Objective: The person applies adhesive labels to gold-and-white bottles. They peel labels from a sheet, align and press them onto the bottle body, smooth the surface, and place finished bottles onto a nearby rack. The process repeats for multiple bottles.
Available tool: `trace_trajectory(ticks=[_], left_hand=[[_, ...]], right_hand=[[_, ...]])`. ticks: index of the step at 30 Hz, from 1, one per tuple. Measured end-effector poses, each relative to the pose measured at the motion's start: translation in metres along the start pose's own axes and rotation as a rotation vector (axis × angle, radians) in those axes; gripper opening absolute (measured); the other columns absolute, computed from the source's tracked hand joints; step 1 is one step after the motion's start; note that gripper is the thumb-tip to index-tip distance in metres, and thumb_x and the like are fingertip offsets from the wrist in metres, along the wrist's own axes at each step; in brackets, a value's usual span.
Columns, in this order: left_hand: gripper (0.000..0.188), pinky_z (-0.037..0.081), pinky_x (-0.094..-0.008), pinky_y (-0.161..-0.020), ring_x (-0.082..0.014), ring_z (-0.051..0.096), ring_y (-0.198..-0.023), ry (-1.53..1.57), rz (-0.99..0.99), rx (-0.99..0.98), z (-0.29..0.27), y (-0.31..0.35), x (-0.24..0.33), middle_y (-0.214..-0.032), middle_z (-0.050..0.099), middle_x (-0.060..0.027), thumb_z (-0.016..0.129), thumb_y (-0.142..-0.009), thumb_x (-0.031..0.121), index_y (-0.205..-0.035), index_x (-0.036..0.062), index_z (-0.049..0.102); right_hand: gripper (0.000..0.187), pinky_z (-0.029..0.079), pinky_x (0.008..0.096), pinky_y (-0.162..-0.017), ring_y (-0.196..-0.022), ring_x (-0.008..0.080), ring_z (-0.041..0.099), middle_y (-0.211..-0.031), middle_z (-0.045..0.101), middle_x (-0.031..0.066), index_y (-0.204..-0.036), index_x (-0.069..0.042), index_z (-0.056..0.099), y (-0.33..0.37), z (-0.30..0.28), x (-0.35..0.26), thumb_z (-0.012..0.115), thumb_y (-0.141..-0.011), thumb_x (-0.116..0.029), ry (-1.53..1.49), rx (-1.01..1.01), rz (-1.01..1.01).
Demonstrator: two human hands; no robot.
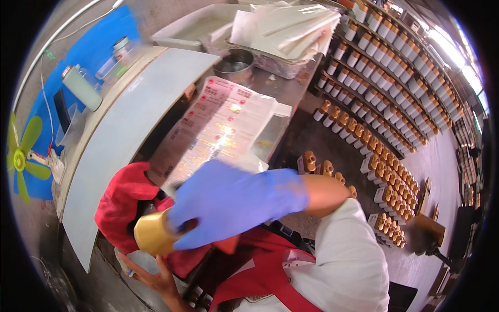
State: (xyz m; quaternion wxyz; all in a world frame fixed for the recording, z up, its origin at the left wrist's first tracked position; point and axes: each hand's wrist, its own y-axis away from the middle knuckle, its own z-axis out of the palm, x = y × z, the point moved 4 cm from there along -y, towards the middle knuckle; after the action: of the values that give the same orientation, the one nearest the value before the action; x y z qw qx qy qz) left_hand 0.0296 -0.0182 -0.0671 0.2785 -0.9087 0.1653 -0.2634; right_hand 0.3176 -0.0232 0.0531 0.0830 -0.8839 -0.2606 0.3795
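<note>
My right hand [228, 203], in a blue glove and blurred by motion, closes round a gold-coloured rounded piece [155, 233] that looks like a bottle's top. Just below it, my bare left hand [156, 281] curves its thumb and fingers about a pale, smooth body [136, 258], seemingly a white bottle; most of it is hidden. Whether the gold piece and the pale body are joined cannot be made out. A red cloth [122, 203] lies against the gold piece. Beyond the glove, a shiny sheet of printed labels [218, 125] rests on the bench.
A long pale board [130, 114] runs along the left, with a green flask [82, 87] and a fan [20, 160] beyond. At the back stand a metal pot [235, 66], a white tub [195, 28] and paper sheets [283, 31]. Racked bottles [384, 67] fill the right.
</note>
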Motion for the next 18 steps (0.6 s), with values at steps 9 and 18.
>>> trace_trajectory(ticks=[9, 18], left_hand=[[0.082, 0.023, -0.0465, -0.112, -0.0392, 0.031, -0.136, -0.056, 0.189, -0.086, 0.022, -0.011, 0.068, -0.148, 0.033, -0.0226, 0.07, -0.081, 0.016, -0.146, -0.0029, 0.024], [0.081, 0.021, -0.0467, -0.112, -0.0404, 0.029, -0.137, -0.322, 0.245, -0.249, 0.055, -0.004, 0.122, -0.148, 0.031, -0.0233, 0.068, -0.081, 0.017, -0.147, -0.0001, 0.024]], right_hand=[[0.026, 0.05, 0.0352, -0.062, -0.064, 0.0253, 0.063, -0.07, 0.065, 0.0067, -0.078, -0.02, 0.074, 0.235, -0.132, 0.057, 0.069, -0.073, -0.045, 0.565, 0.228, 0.937], [0.037, 0.052, 0.0438, -0.076, -0.086, 0.034, 0.066, -0.089, 0.069, 0.0152, -0.089, -0.014, 0.073, 0.563, -0.131, 0.287, 0.062, -0.075, -0.047, 0.662, 0.363, 1.674]])
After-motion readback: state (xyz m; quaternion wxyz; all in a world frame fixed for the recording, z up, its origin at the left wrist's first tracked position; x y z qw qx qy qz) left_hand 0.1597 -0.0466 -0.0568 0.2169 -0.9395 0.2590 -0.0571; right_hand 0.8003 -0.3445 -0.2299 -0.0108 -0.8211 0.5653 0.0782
